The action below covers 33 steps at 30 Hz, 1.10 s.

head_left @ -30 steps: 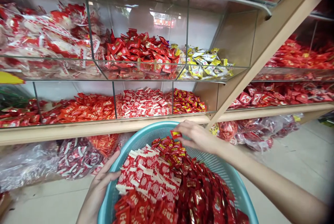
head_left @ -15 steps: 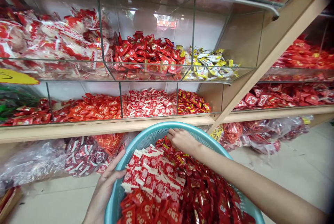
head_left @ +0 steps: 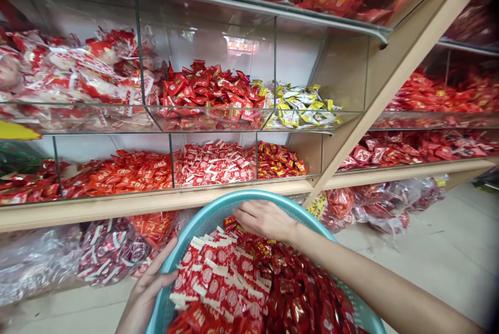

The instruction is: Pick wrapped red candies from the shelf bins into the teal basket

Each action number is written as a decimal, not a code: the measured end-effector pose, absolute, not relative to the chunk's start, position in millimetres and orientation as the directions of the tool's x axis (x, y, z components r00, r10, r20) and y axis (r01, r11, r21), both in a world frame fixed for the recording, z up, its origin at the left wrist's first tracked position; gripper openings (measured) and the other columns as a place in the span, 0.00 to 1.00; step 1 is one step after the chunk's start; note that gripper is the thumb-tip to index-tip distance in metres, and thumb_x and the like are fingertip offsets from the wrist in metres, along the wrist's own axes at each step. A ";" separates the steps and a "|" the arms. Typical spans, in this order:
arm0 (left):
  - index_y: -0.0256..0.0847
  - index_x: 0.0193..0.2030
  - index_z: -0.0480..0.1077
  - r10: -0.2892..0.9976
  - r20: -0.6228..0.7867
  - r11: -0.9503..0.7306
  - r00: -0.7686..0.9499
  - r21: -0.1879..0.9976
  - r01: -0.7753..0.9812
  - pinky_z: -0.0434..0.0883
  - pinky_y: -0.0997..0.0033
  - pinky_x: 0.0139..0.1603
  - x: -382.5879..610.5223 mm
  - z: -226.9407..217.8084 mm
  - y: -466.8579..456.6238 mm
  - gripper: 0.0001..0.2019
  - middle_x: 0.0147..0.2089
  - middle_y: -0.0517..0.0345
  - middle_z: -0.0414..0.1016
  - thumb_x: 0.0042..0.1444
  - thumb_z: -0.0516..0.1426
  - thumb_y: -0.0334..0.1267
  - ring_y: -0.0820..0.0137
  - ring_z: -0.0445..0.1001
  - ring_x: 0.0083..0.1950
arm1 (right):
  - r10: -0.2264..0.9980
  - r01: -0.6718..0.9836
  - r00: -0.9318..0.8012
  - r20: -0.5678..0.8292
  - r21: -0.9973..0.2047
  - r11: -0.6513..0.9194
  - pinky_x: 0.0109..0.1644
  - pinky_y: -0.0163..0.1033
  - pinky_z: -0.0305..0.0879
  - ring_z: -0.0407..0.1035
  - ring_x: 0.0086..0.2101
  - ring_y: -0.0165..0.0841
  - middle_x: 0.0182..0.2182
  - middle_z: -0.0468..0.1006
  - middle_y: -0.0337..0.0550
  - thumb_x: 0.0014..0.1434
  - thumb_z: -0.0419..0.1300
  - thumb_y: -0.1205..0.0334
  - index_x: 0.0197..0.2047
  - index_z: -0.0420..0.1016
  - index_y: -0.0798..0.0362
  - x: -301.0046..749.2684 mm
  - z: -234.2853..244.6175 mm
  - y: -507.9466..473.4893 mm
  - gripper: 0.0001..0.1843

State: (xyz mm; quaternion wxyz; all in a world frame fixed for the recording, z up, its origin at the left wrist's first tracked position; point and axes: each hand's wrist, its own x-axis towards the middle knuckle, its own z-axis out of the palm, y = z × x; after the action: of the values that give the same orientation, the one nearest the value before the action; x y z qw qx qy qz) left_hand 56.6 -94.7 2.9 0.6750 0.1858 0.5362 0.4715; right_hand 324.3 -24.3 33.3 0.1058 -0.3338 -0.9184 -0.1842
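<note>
In the head view, a round teal plastic mesh basket (head_left: 212, 214) fills the lower centre of the frame, heaped with small red foil-wrapped candies (head_left: 296, 297) on its right side and red-and-white wrapped candies (head_left: 218, 271) on its left. The left hand (head_left: 146, 292) clasps the basket's near-left rim, fingers curled over the edge, bearing it up. The right hand (head_left: 263, 218) lies palm-down on the far end of the red heap, fingers bent into the sweets; whether it has closed on any I cannot tell (the fingertips are buried). Behind the basket, in the middle of the frame, glass-fronted shelf bins (head_left: 273, 160) hold matching red sweets. This looks like the gathering step: picking a handful from the basket. The next move would call for a firm pinch and a lift clear of the rim toward the matching bin.
</note>
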 end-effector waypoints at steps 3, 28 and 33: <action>0.54 0.52 0.67 0.849 -0.527 0.474 -0.034 0.789 -0.390 0.56 0.61 0.58 53.0 -3.9 -91.1 0.28 0.55 0.63 0.70 0.41 0.61 0.35 0.58 0.63 0.57 | 0.518 0.694 -0.668 0.534 0.197 0.692 0.34 0.33 0.60 0.65 0.33 0.29 0.32 0.71 0.43 0.62 0.44 0.62 0.44 0.65 0.54 346.7 53.2 -13.3 0.12; 0.53 0.50 0.70 0.853 -0.507 0.446 -0.123 0.830 -0.334 0.54 0.60 0.59 59.7 2.5 -90.1 0.29 0.51 0.64 0.73 0.36 0.63 0.38 0.55 0.60 0.59 | 0.957 0.925 0.283 0.056 -0.279 -0.257 0.38 0.37 0.62 0.69 0.37 0.39 0.37 0.75 0.56 0.47 0.58 0.48 0.40 0.73 0.60 416.9 47.3 99.9 0.24; 0.54 0.52 0.68 0.849 -0.521 0.462 -0.088 0.813 -0.355 0.57 0.61 0.58 57.7 -0.5 -90.7 0.29 0.51 0.64 0.73 0.38 0.62 0.37 0.58 0.64 0.57 | 0.970 0.913 0.237 0.048 -0.353 -0.206 0.30 0.34 0.60 0.69 0.30 0.35 0.27 0.75 0.50 0.44 0.58 0.48 0.27 0.74 0.59 418.5 42.8 105.0 0.19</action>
State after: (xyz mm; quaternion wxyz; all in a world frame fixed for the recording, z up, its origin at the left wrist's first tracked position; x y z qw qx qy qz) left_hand 57.7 -90.7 -0.5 0.6393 0.2173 0.5678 0.4708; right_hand 418.5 105.0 42.8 0.1558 -0.7710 -0.6106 0.0923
